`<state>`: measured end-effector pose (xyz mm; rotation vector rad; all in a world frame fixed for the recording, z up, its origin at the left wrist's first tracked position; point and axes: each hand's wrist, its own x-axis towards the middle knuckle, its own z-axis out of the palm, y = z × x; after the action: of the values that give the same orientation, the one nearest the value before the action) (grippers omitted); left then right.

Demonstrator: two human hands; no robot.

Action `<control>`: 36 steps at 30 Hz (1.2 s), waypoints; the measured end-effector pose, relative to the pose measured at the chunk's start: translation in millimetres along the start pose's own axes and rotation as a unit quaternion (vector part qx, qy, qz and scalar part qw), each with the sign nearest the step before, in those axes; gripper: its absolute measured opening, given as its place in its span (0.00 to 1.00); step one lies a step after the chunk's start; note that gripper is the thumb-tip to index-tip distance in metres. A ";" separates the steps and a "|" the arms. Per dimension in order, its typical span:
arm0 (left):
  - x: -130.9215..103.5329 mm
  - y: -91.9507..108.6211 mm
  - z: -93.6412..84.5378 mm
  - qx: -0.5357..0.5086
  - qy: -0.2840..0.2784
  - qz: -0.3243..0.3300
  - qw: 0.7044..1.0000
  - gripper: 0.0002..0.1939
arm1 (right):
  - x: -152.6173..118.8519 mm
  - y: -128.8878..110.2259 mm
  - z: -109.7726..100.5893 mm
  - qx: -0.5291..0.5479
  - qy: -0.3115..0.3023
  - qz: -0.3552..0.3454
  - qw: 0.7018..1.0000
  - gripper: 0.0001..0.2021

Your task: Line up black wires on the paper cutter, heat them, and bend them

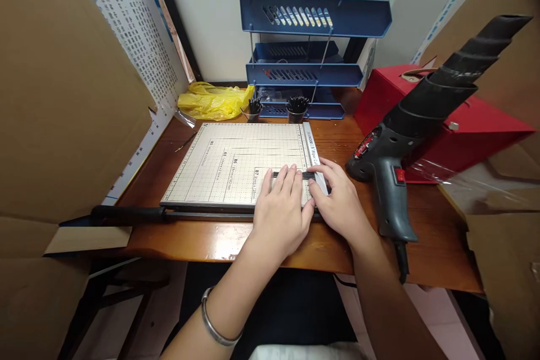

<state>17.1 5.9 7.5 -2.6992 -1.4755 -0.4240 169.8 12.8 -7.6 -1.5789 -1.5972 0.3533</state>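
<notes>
While the paper cutter (211, 171) lay on the desk (202, 242), the left hand (278, 216) rested palm down near its right end, fingers extended close together over a row of thin black strands (307, 175). These lay flat beside the metal rail (313, 152) and seemed light, slim and apt to roll or fan apart, best held by even pressure across the row. The right hand (341, 202) curved around their rail end, but whether thumb and forefinger pinched them could not be told.
</notes>
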 end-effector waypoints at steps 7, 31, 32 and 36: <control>-3.0 -3.5 -4.4 -0.005 -0.007 0.019 1.000 0.32 | 0.3 -1.4 -0.7 0.004 0.000 -0.003 1.000 0.09; -5.4 -4.3 -1.2 -0.065 0.015 0.032 0.997 0.38 | 7.6 -41.4 -0.5 -0.103 -0.102 0.187 0.972 0.28; -5.6 -4.5 -1.1 -0.066 0.016 0.033 0.997 0.38 | 8.0 -42.0 0.2 -0.107 -0.103 0.187 0.971 0.29; -5.9 -5.5 -0.8 -0.070 0.018 0.036 0.997 0.38 | 9.4 -42.9 3.3 -0.124 -0.102 0.186 0.969 0.29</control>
<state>9.4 4.0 6.2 -2.8239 -1.3826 -0.5896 139.5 15.5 24.2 -2.1014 -1.5380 0.5486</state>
